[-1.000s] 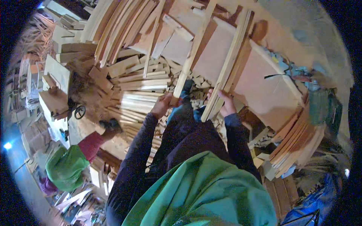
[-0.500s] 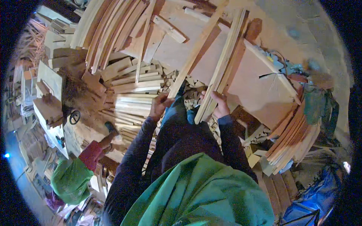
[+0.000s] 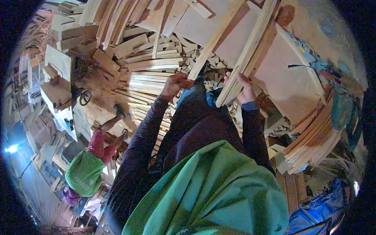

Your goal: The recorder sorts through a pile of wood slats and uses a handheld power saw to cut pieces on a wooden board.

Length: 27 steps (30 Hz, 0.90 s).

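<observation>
My left hand (image 3: 174, 85) is closed around the near end of a long, flat wooden strip (image 3: 217, 38), which slants away to the far right. To its right, my right hand (image 3: 246, 88) grips the near part of a bundle of long wooden strips (image 3: 247, 56), with the thumb on the right side and fingertips showing on the left. The bundle runs roughly alongside the single strip, with a gap between them. Both lie over a pale wooden board (image 3: 231, 49). The far ends run to the picture's top edge.
Stacked wooden strips (image 3: 152, 80) and short offcuts (image 3: 213, 64) lie left of and between my hands. Curved-looking stacks (image 3: 313, 143) stand at the right, near a blue tarp (image 3: 319, 209). Another person in a green top (image 3: 84, 174) is at the left, by a machine with a handwheel (image 3: 85, 98).
The whole view has shifted, so the surroundings and my hands sit higher and farther right in the picture. Both hands keep their hold on the wooden strips.
</observation>
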Each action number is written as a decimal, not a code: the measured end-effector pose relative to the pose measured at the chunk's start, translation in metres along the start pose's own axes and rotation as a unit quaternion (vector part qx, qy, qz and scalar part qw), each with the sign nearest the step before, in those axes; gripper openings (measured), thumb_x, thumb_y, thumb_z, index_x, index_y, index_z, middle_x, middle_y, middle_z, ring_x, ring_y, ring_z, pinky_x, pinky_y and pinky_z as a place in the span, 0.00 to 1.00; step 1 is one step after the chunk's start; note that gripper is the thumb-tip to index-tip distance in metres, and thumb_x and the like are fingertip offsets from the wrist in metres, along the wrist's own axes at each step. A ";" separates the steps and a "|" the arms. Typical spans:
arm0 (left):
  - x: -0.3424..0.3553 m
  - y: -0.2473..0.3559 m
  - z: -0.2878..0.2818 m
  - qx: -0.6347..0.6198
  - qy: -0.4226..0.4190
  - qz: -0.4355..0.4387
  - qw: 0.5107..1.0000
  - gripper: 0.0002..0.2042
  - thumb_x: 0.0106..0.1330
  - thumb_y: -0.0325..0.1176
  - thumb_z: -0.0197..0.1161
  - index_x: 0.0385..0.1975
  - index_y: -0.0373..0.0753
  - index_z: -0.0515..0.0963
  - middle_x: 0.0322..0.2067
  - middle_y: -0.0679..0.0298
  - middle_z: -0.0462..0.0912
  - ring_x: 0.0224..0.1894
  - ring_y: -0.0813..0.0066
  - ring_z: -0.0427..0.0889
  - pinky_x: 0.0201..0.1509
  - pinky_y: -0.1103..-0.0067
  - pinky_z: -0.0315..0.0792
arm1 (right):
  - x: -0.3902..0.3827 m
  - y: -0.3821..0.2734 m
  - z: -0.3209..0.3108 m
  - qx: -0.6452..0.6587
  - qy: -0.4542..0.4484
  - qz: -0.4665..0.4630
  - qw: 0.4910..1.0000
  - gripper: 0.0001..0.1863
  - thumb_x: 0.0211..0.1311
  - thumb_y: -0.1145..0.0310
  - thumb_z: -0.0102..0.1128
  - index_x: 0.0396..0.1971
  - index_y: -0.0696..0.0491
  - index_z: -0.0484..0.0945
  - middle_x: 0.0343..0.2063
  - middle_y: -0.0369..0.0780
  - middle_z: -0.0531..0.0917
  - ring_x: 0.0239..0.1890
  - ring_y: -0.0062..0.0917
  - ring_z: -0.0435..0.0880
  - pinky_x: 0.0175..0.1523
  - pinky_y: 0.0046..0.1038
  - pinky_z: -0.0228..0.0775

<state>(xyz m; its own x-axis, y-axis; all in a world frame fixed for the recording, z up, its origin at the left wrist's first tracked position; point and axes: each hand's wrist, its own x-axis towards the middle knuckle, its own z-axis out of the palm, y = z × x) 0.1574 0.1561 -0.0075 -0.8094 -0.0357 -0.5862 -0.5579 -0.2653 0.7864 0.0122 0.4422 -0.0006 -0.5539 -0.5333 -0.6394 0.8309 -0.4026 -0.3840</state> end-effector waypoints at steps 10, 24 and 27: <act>0.015 -0.011 0.019 0.025 0.017 0.035 0.999 0.10 0.67 0.34 0.61 0.33 0.36 0.69 0.25 0.63 0.79 0.30 0.76 0.79 0.37 0.76 0.76 | 0.001 -0.001 -0.002 -0.012 0.014 -0.001 1.000 0.18 0.62 0.63 0.62 0.47 0.58 0.75 0.42 0.46 0.82 0.45 0.37 0.82 0.51 0.42 0.76; 0.010 0.038 0.082 0.509 0.287 0.364 0.726 0.14 0.62 0.34 0.62 0.41 0.36 0.66 0.33 0.49 0.77 0.33 0.48 0.79 0.35 0.62 0.73 | 0.003 0.003 0.001 0.042 -0.022 -0.012 0.999 0.15 0.65 0.64 0.57 0.43 0.59 0.76 0.39 0.46 0.83 0.43 0.37 0.84 0.50 0.40 0.77; 0.019 0.030 0.107 0.407 0.124 0.295 0.855 0.19 0.62 0.38 0.65 0.44 0.34 0.68 0.37 0.50 0.77 0.37 0.50 0.78 0.42 0.66 0.73 | -0.005 -0.001 0.005 0.040 0.016 -0.022 0.999 0.13 0.65 0.64 0.58 0.44 0.57 0.76 0.38 0.41 0.82 0.42 0.30 0.82 0.51 0.34 0.75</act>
<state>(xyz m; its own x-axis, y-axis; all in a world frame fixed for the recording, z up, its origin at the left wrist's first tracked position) 0.1053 0.2502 0.0260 -0.9867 -0.1619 0.0165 -0.0897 0.6256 0.7750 0.0141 0.4417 0.0061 -0.5874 -0.4899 -0.6442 0.7979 -0.4840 -0.3594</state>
